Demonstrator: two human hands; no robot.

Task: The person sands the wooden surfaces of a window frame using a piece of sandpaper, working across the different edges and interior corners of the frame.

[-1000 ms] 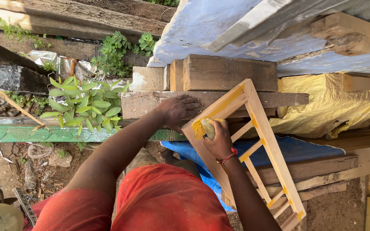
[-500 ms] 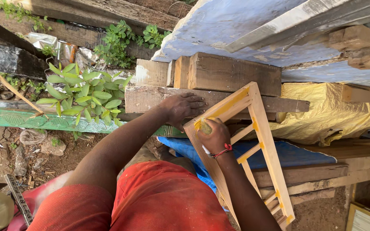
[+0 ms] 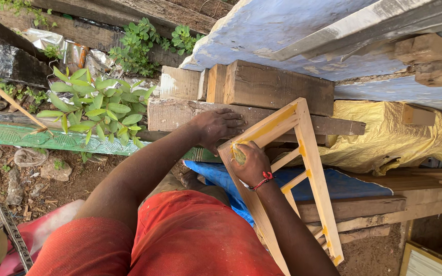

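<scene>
Head view, looking down. Pale wooden ladder-like frame with yellow-stained joints (image 3: pixel 303 168) leaning with its top corner against a weathered grey timber plank (image 3: pixel 180 115), lower end running down past the red shorts (image 3: pixel 190 240). Left hand (image 3: pixel 218 125) spread flat, fingers wide, pressed on the plank just beside the frame's top rail; holding nothing. Right hand (image 3: pixel 251 163) closed around a small yellowish pad, probably abrasive or a rag (image 3: pixel 239 153), pressed against the near side rail below the top corner; red cord bracelet at the wrist. Stack of rough brown wooden blocks (image 3: pixel 262 84) behind the plank. Crumpled yellow plastic sheet (image 3: pixel 395 133) to the right, blue tarpaulin (image 3: pixel 328 181) beneath the frame, leafy green plant (image 3: pixel 98 110) to the left.

Judgement on rubbing the rail well: strokes along the grain, even pressure, frame braced firmly against the plank so it cannot slip; care needed at the yellow joints.
</scene>
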